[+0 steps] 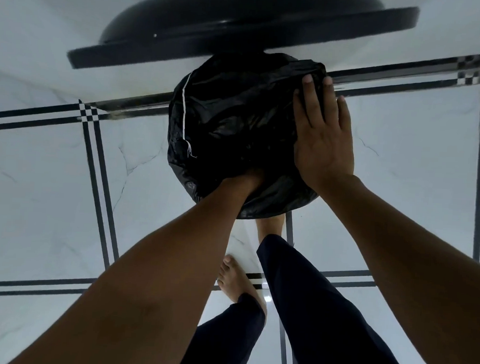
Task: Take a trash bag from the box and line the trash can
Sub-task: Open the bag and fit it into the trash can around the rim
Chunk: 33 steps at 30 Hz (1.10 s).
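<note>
Over the tiled floor point(51, 199): trash bag point(236, 120) lines upright trash can, mouth facing up. Left hand point(247, 179) buried inside, grip unseen; right hand point(323, 130) flat on rim, fingers straight. No legible writing.

Below me I see a pale marbled tile floor point(51, 199) crossed by paired dark lines with small checkered squares where they meet. Two bare feet point(233, 281) stand on it, under dark trouser legs point(318, 319). At the top, a round black disc-shaped object point(241, 34) lies against the white wall.
</note>
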### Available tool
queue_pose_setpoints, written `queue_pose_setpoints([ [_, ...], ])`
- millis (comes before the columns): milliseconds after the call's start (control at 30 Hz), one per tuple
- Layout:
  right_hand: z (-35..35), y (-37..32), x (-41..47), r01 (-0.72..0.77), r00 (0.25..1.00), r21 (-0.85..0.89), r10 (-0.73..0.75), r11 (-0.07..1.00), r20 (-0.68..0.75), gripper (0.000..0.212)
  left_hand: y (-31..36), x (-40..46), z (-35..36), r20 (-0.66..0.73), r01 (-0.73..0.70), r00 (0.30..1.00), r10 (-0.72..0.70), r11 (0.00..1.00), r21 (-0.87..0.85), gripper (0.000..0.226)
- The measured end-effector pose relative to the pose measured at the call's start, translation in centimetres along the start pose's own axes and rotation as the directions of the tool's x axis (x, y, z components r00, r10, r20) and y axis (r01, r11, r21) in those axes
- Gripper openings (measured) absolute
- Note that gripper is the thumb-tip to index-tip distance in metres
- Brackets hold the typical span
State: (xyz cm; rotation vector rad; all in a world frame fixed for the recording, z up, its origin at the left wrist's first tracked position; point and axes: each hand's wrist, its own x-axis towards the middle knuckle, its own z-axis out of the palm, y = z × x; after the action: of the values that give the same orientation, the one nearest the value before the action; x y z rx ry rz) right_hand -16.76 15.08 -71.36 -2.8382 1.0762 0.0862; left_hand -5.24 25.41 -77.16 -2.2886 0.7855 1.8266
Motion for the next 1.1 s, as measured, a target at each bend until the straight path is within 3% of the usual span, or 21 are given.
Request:
queue_pose_setpoints([
  [100, 0.1, 0.0, 0.0, -0.003, 1.0, -0.003, 0.003, 1.0, -0.006, 0.062, 0.9, 0.6, -0.5, -0.23, -0.053, 0.972, 0.051, 0.999, 0.001, 0.04],
  [167, 0.2, 0.0, 0.1, -0.008, 1.0, -0.004, 0.008, 1.0, -0.014, 0.062, 1.6, 0.9, -1.3, -0.325, -0.147, 0.936, 0.136, 0.989, -0.009, 0.046],
  [300, 0.3, 0.2, 0.1, -0.005, 1.0, 0.007, 0.005, 1.0, -0.009, 0.064, 3.8, 1.2, -3.1, -0.324, -0.214, 0.926, 0.195, 0.977, -0.022, 0.062],
  [400, 0.1, 0.1, 0.0, -0.005, 1.0, 0.048, 0.006, 0.999, -0.013, 0.064, 4.2, -0.3, -4.7, -0.236, -0.192, 0.951, 0.199, 0.98, 0.054, 0.042],
  [433, -0.2, 0.0, 0.0, -0.022, 1.0, 0.091, 0.024, 0.996, -0.021, 0.062, 3.9, -1.5, -5.2, -0.295, -0.251, 0.918, 0.267, 0.964, 0.092, 0.036],
  [467, -0.6, -0.2, 0.1, -0.05, 0.998, 0.152, 0.055, 0.987, -0.029, 0.059, 3.4, -3.0, -5.5, -0.39, -0.334, 0.848, 0.359, 0.933, 0.133, 0.032],
  [533, -1.7, -0.5, 0.7, -0.102, 0.992, 0.279, 0.12, 0.955, -0.048, 0.056, 1.8, -6.2, -5.8, -0.603, -0.495, 0.629, 0.491, 0.851, 0.175, 0.03],
  [600, -2.7, -1.0, 2.0, -0.151, 0.984, 0.371, 0.176, 0.916, -0.035, 0.057, 0.0, -8.6, -6.5, -0.752, -0.583, 0.416, 0.511, 0.785, 0.211, 0.03],
  [700, -3.6, -1.4, 4.7, -0.204, 0.978, 0.411, 0.205, 0.888, 0.042, 0.058, -1.9, -9.2, -8.9, -0.881, -0.369, 0.197, 0.429, 0.865, 0.339, 0.038],
  [733, -3.7, -1.5, 5.6, -0.218, 0.976, 0.421, 0.207, 0.88, 0.071, 0.057, -2.3, -8.7, -9.7, -0.891, -0.298, 0.19, 0.413, 0.889, 0.348, 0.042],
  [767, -3.9, -1.4, 6.3, -0.235, 0.972, 0.438, 0.212, 0.867, 0.101, 0.055, -2.6, -8.1, -10.4, -0.884, -0.293, 0.258, 0.389, 0.904, 0.312, 0.044],
  [833, -4.1, -1.5, 7.6, -0.276, 0.961, 0.479, 0.223, 0.833, 0.165, 0.053, -3.3, -6.8, -11.4, -0.836, -0.422, 0.409, 0.366, 0.888, 0.183, 0.043],
  [867, -4.2, -1.6, 8.1, -0.298, 0.954, 0.494, 0.23, 0.817, 0.194, 0.053, -3.7, -6.3, -12.0, -0.818, -0.464, 0.45, 0.359, 0.876, 0.129, 0.039],
  [1000, -4.2, -1.9, 9.6, -0.387, 0.92, 0.445, 0.308, 0.808, 0.241, 0.052, -3.4, -5.4, -14.2, -0.757, -0.401, 0.626, 0.188, 0.91, -0.105, 0.031],
  [1100, -3.8, -2.1, 10.1, -0.441, 0.897, 0.379, 0.391, 0.814, 0.206, 0.057, -3.2, -4.7, -14.9, -0.698, -0.412, 0.716, 0.018, 0.818, -0.401, 0.041],
])
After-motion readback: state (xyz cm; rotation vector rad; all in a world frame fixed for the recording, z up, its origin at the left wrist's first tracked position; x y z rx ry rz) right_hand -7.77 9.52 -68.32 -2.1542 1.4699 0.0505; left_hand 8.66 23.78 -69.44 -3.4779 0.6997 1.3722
